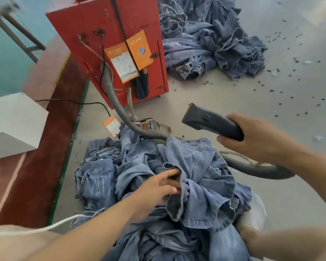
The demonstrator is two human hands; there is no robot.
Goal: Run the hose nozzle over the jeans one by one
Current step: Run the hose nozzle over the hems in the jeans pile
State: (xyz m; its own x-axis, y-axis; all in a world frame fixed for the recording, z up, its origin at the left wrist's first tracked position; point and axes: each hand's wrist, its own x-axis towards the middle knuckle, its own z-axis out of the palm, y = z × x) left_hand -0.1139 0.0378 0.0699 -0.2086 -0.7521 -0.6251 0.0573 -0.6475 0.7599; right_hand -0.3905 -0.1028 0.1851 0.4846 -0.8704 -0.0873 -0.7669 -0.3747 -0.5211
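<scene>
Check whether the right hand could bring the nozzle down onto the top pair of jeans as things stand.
Probably yes: the right hand holds the nozzle in open air just above the jeans, with nothing between; the left hand grips folds lower down.

floor (224,95): grey concrete, lint-strewn | red cabinet (109,34) upright | white block (13,125) left

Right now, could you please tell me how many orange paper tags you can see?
3: two orange paper tags side by side on the red metal cabinet, one on the floor beside the near jeans pile. Others may be hidden.
</scene>
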